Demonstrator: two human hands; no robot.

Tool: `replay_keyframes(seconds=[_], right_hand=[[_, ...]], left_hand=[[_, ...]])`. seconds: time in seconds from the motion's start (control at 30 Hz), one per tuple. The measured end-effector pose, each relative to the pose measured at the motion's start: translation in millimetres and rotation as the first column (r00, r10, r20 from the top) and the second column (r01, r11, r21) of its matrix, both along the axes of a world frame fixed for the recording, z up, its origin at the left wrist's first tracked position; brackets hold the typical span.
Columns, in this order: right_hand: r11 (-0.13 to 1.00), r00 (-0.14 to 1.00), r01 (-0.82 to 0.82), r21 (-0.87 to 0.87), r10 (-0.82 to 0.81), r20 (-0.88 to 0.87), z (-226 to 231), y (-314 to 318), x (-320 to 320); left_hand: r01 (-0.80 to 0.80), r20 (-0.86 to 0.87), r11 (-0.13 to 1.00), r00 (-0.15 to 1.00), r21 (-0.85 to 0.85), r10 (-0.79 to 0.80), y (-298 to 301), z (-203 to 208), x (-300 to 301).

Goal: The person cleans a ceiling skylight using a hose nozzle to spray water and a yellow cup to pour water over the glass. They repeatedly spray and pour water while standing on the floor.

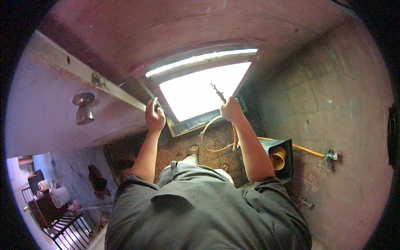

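My right hand (231, 109) is closed round a dark, slender hose nozzle (217, 91), which points up and away in front of a bright framed opening (196, 93). Glare leaves the nozzle mostly in silhouette. An orange hose (308, 150) loops across the floor and rises to just below this hand. My left hand (155, 119) is raised at the left side of the opening's frame (178, 130), fingers stretched and apart, holding nothing. Whether its fingertips touch the frame I cannot tell.
The hose meets a wall tap (332, 155) at the right. Beside my right forearm stands a dark bucket (287, 177) with a yellow mug (277, 158) in it. A metal knob (84, 109) juts out at left. A black metal rack (68, 229) is at lower left.
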State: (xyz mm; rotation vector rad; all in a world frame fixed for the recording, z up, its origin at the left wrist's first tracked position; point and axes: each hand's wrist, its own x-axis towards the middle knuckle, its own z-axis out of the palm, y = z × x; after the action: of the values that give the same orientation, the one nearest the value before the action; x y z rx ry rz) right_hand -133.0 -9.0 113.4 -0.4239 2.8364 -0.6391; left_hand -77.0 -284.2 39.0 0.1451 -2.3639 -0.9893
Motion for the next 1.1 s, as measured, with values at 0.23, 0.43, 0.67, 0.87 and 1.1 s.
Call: replay_keyframes(seconds=[0.23, 0.43, 0.67, 0.87, 1.1], right_hand=[[0.996, 0.992, -0.082, -0.023, 0.084, 0.098, 27.0, -51.8, 22.7], [0.977, 0.992, -0.100, -0.190, 0.112, 0.055, 4.3, -78.9, 26.4], [0.982, 0.982, -0.094, -0.165, 0.119, 0.147, 28.7, -108.8, 38.7], [0.963, 0.993, -0.083, -0.258, 0.101, 0.057, 12.0, -111.1, 42.0], [0.977, 0.985, -0.035, -0.211, 0.070, 0.161, 24.1, -112.8, 41.6]], left_hand=[[-0.085, 0.232, 0.932, 0.973, 0.351, 0.001, 4.6, -18.8, 10.7], [-0.016, 0.273, 0.657, 0.917, 0.754, -0.291, 10.6, -26.1, 6.6], [-0.069, 0.307, 0.517, 0.868, 0.853, -0.391, 28.8, 26.5, 10.4], [-0.096, 0.307, 0.467, 0.863, 0.879, -0.401, 29.2, 27.0, 11.7], [-0.044, 0.255, 0.433, 0.859, 0.900, -0.444, 29.9, 18.2, 13.0]])
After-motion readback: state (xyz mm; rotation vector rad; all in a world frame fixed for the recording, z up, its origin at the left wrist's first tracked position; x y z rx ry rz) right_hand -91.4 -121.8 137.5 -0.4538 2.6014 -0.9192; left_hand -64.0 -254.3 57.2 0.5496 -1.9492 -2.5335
